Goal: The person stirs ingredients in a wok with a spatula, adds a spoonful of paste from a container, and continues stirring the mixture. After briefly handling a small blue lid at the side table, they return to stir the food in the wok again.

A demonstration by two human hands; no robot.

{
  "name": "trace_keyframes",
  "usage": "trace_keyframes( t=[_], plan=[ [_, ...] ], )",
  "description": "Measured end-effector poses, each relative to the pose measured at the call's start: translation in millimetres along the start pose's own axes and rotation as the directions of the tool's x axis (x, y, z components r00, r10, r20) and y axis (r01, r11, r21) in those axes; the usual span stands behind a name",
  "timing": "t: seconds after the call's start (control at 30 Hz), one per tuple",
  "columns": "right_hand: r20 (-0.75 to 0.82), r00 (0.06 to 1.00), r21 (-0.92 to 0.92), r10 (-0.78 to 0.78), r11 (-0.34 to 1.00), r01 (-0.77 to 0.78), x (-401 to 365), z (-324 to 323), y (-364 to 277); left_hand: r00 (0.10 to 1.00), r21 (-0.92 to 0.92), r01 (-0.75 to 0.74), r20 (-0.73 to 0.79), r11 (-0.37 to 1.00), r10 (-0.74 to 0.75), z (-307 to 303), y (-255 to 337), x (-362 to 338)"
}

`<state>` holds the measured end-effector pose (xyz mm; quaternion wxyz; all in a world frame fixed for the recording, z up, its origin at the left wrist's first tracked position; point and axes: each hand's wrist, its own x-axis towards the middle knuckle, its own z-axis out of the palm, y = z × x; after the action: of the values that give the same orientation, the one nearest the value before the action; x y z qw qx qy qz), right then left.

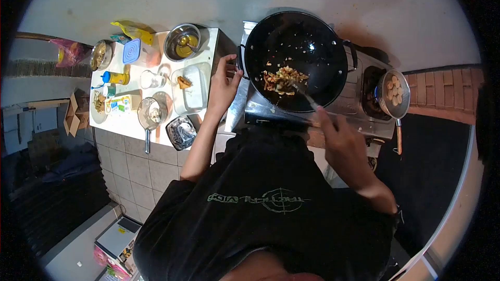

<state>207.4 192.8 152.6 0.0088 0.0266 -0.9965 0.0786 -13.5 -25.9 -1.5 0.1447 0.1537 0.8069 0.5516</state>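
A large black wok (312,80) stands on the left burner of the stove, with chopped, browned food (285,79) gathered low in it and bits scattered up its wall. My left hand (225,84) is closed at the wok's left loop handle (240,58), thumb and fingers around it. In my right hand (341,140) is the handle of a spatula (308,99), blurred by motion. Its head is down among the food, so its exact shape is hidden.
On the right burner, over a blue flame, a small pan (398,109) holds several pale round pieces, its handle pointing toward me. The white table (182,119) at left carries a steel bowl (171,41), a clear container (200,91), a handled strainer (147,134) and bottles.
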Motion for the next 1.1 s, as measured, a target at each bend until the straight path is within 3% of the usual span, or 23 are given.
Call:
trace_keyframes(
  t=[0.1, 0.27, 0.47, 0.63, 0.7, 0.77, 0.83, 0.87, 0.97, 1.0, 1.03, 1.1],
  plan=[
    [0.060, 0.997, 0.050, 0.054, 0.997, -0.057, 8.0, 36.8, 1.0, 1.000, 0.002, -0.028, 0.003, 1.000, 0.028, 1.1, -5.7, 1.8],
    [-0.098, 0.964, 0.030, 0.249, 0.969, -0.247, 12.8, 44.4, -5.7, 0.999, 0.009, -0.044, 0.001, 0.999, 0.044, -1.6, -2.7, 3.6],
    [-0.103, 0.981, 0.112, 0.163, 0.982, -0.152, 1.9, 17.6, -53.7, 0.998, -0.010, -0.062, 0.005, 0.998, 0.063, -1.1, -5.4, 2.7],
    [-0.116, 0.967, 0.024, 0.228, 0.974, -0.227, 42.6, 68.9, -29.8, 0.998, -0.005, -0.043, 0.042, 0.999, 0.043, -1.0, -4.6, 3.0],
    [-0.276, 0.935, -0.057, 0.221, 0.968, -0.246, 50.4, 72.9, -15.6, 0.995, -0.017, -0.099, -0.004, 0.995, 0.099, -0.4, -8.6, 4.8],
    [-0.258, 0.930, -0.007, 0.263, 0.962, -0.274, 44.4, 56.8, -23.8, 0.995, -0.019, -0.095, -0.006, 0.995, 0.095, -1.0, -7.4, 4.0],
    [-0.413, 0.906, -0.196, 0.091, 0.963, -0.186, 33.5, 40.9, -42.7, 0.996, -0.023, -0.091, -0.005, 0.996, 0.091, -0.6, -4.6, 2.3],
    [-0.362, 0.924, -0.081, 0.122, 0.983, -0.162, 31.9, 36.7, -48.7, 0.996, -0.017, -0.085, -0.005, 0.996, 0.085, -0.8, -3.1, 1.9],
    [-0.277, 0.930, 0.048, 0.240, 0.971, -0.236, 42.2, 53.9, -51.0, 0.996, -0.012, -0.090, -0.005, 0.996, 0.090, -1.4, -4.9, 2.0],
    [-0.313, 0.920, 0.021, 0.238, 0.970, -0.243, 49.4, 63.8, -38.0, 0.995, -0.016, -0.101, -0.009, 0.995, 0.100, -1.3, -5.5, 1.9],
    [-0.119, 0.916, 0.079, 0.383, 0.923, -0.375, 61.8, 61.2, -23.6, 0.995, -0.017, -0.103, -0.008, 0.994, 0.103, -1.5, -4.9, 1.7],
    [-0.084, 0.913, 0.056, 0.399, 0.917, -0.396, 69.1, 52.2, 11.7, 0.998, -0.011, -0.048, 0.032, 0.999, 0.048, -3.0, -3.2, 1.8]
  ],
)
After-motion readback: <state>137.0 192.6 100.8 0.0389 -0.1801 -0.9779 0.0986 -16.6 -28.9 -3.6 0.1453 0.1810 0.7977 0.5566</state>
